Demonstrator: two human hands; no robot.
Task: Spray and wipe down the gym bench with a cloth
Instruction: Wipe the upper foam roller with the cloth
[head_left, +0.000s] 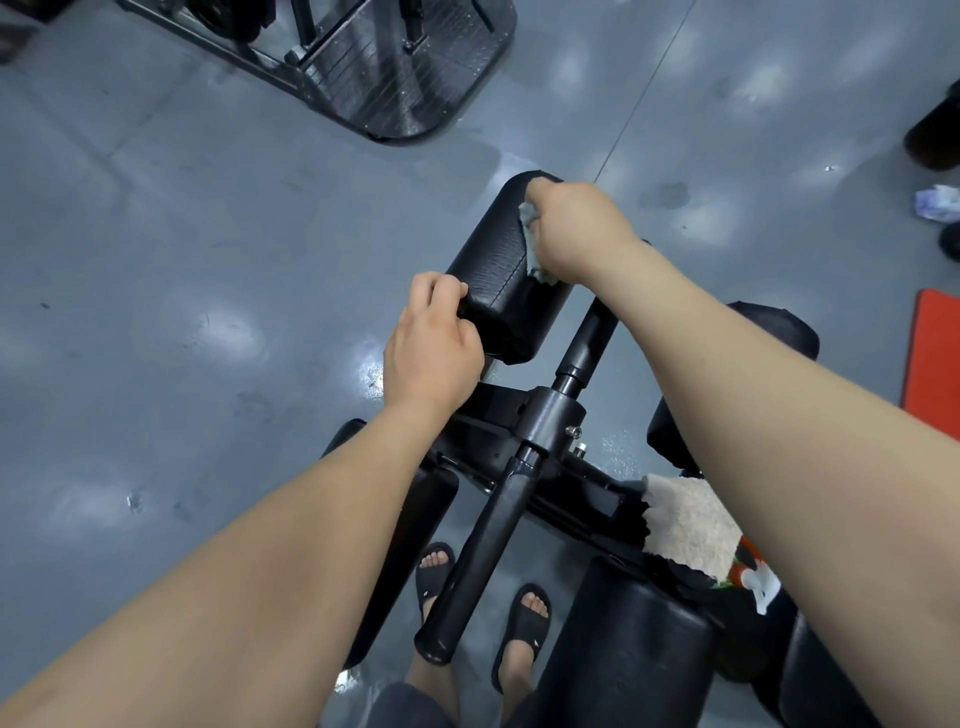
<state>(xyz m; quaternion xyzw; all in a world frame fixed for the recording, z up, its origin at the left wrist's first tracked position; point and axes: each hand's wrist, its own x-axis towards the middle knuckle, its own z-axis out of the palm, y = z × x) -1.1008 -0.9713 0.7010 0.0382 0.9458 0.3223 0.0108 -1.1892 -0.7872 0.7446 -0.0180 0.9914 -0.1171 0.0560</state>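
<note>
left hand (434, 353) on pad (493, 270); long axis away

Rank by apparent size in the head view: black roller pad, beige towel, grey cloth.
1. black roller pad
2. beige towel, though nearer the camera
3. grey cloth, mostly hidden under the right hand

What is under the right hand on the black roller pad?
A grey cloth lies between the right hand and the pad; only its edge shows. The hand covers the rest.
</note>
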